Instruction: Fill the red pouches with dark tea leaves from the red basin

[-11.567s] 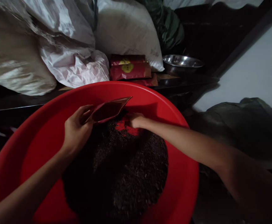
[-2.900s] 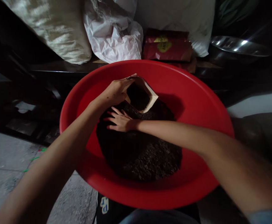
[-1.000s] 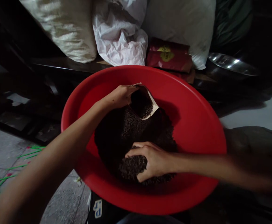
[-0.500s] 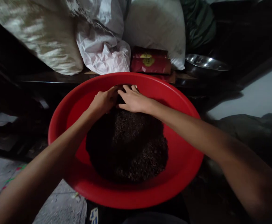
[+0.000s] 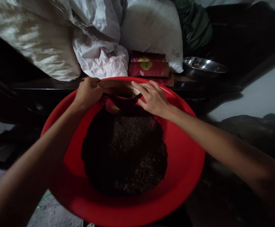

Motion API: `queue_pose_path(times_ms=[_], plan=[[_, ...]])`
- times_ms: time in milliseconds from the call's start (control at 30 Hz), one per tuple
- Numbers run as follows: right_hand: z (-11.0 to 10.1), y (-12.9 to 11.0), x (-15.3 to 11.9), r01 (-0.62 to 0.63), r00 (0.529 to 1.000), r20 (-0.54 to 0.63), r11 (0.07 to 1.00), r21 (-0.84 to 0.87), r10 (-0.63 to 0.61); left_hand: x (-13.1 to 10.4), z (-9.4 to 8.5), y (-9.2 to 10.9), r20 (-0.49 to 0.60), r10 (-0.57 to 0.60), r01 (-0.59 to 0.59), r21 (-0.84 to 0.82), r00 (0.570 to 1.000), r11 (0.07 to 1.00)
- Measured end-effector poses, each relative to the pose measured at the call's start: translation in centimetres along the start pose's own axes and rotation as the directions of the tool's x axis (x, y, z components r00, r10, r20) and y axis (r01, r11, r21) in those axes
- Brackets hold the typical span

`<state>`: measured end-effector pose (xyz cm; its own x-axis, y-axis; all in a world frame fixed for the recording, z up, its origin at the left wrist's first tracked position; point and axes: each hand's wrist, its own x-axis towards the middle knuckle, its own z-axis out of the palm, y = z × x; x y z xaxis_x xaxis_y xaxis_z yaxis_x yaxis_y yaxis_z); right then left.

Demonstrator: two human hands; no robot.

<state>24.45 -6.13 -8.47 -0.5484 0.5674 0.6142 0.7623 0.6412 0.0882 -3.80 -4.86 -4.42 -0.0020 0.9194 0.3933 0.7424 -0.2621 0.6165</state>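
Observation:
A large red basin (image 5: pixel 184 176) holds a heap of dark, loose grains (image 5: pixel 137 135). At its far side a red bag (image 5: pixel 120 104) with a yellowish patch is spread open, its pale inner side showing. My left hand (image 5: pixel 87 92) is closed on the bag's left edge. On the opposite edge, my right hand (image 5: pixel 152 97) grips with thumb and fingers. The lower part of the bag rests against the dark grains.
Behind the basin, a dark shelf (image 5: pixel 42 84) bears stuffed white sacks (image 5: pixel 151 31), red packets (image 5: pixel 149 67) and a metal bowl (image 5: pixel 204 66). A dark green bag (image 5: pixel 195 26) stands at the back. Grey floor (image 5: pixel 57 211) shows at lower left.
My hands have moved apart from close together at the basin's far side. The red bag now shows between them with its mouth spread. The view has shifted slightly.

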Motion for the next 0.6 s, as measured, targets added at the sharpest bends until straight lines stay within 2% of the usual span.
queue_pose_path(times_ms=[67,100,167,200,233,267,300,333,400,433,467,500,600], plan=[[0.9,-2.3,-1.3,0.136,0.989,-0.066,0.988,0.068,-0.132,-0.2,0.4,-0.8,-0.054,-0.077,0.079,0.037,0.996,0.996],[1.6,-3.7,-2.3,0.226,0.974,-0.045,0.967,0.116,-0.222,-0.5,0.7,-1.1,-0.082,-0.103,0.107,0.046,0.991,0.993],[3.2,-6.3,-4.5,0.337,0.917,0.130,0.908,0.249,-0.376,-1.0,1.1,-1.5,-0.102,-0.079,0.080,0.014,0.992,0.997],[4.2,-7.2,-5.5,0.311,0.882,0.258,0.898,0.312,-0.395,-1.3,1.3,-1.5,-0.110,-0.052,0.052,-0.004,0.993,0.999],[5.3,-7.8,-6.2,0.229,0.849,0.389,0.912,0.342,-0.359,-1.5,1.5,-1.4,-0.126,-0.016,0.014,-0.015,0.992,1.000],[6.6,-8.0,-6.7,0.098,0.815,0.517,0.942,0.321,-0.261,-1.7,1.6,-1.3,-0.149,0.021,-0.023,-0.017,0.989,1.000],[7.9,-7.8,-6.9,-0.069,0.771,0.627,0.966,0.251,-0.108,-1.9,1.8,-1.2,-0.168,0.053,-0.055,-0.004,0.984,0.999],[9.3,-7.4,-6.9,-0.250,0.705,0.705,0.957,0.148,0.076,-2.0,1.8,-1.0,-0.175,0.076,-0.074,0.015,0.982,0.997],[11.7,-6.5,-6.4,-0.545,0.500,0.780,0.836,-0.053,0.376,-2.2,2.0,-0.8,-0.158,0.085,-0.080,0.038,0.984,0.996],[12.7,-6.2,-6.2,-0.622,0.416,0.793,0.775,-0.108,0.445,-2.3,2.0,-0.8,-0.141,0.081,-0.076,0.042,0.987,0.996],[13.5,-6.3,-6.0,-0.654,0.383,0.801,0.748,-0.116,0.460,-2.3,2.0,-0.8,-0.124,0.081,-0.076,0.043,0.989,0.996],[14.0,-6.8,-6.0,-0.652,0.401,0.805,0.754,-0.085,0.437,-2.2,2.0,-0.9,-0.116,0.084,-0.080,0.039,0.990,0.996],[14.3,-9.4,-6.4,-0.597,0.533,0.788,0.797,0.092,0.308,-1.9,2.1,-1.4,-0.127,0.097,-0.095,0.025,0.987,0.995]])
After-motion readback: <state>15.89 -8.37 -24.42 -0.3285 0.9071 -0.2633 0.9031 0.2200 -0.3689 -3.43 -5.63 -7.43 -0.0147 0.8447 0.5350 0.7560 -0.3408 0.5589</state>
